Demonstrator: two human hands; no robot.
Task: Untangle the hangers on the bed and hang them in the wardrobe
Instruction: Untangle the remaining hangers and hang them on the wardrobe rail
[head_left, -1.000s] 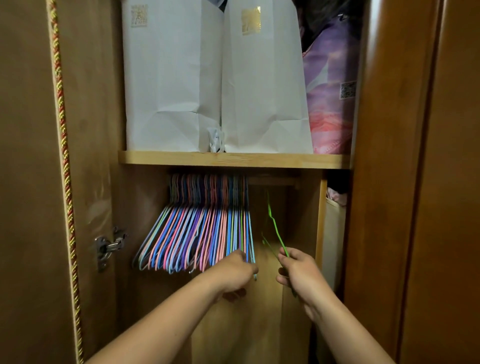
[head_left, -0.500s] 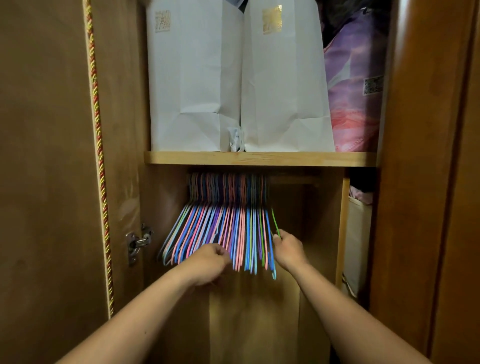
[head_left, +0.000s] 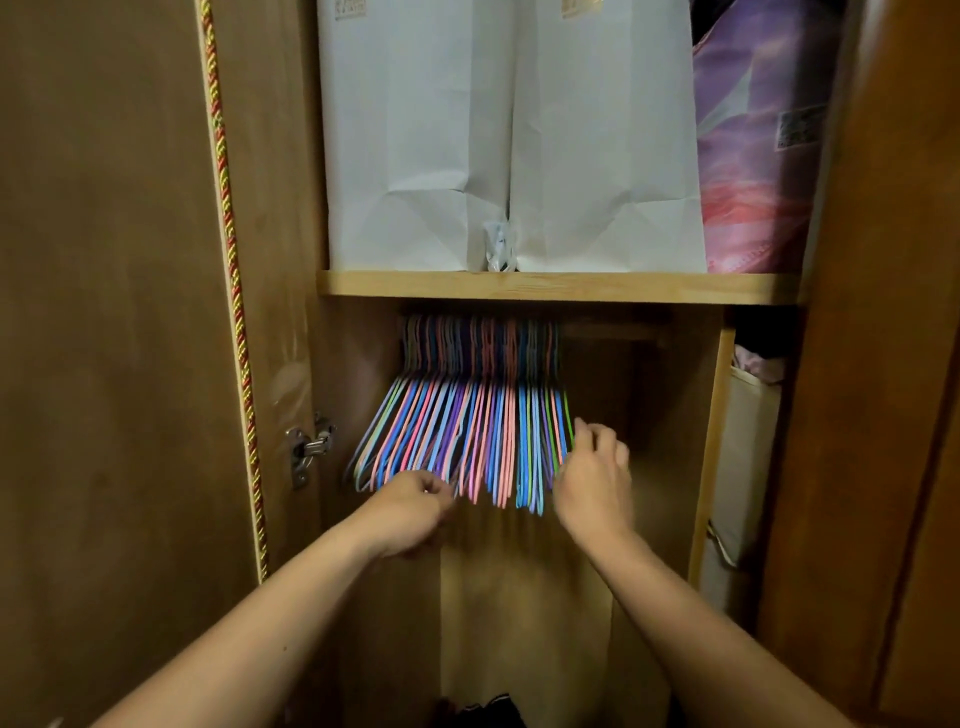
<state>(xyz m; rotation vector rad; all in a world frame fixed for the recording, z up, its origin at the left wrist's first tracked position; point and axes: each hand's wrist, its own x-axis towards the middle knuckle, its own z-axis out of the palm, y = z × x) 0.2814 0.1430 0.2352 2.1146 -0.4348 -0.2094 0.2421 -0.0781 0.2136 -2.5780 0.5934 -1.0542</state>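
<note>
Under the shelf (head_left: 556, 287): hangers (head_left: 467, 436) racked, green one at right end. Left hand (head_left: 415, 506) pinches bottoms; right hand (head_left: 592, 475) loose beside them. Bed unseen; remainder unknown.

A brown door panel (head_left: 104, 312) stands open at the left, a twisted red-and-gold cord (head_left: 228, 260) along its edge and a metal hinge (head_left: 309, 449) low on it; a pale wooden shelf (head_left: 556, 287) carries two white paper bags (head_left: 415, 130) and a purple bag (head_left: 753, 156); dim, warm light.

Dim warm light, brighter on upper shelf; wardrobe depths shadowed, right hand (head_left: 592, 480) motion-blurred, edges bowed
</note>
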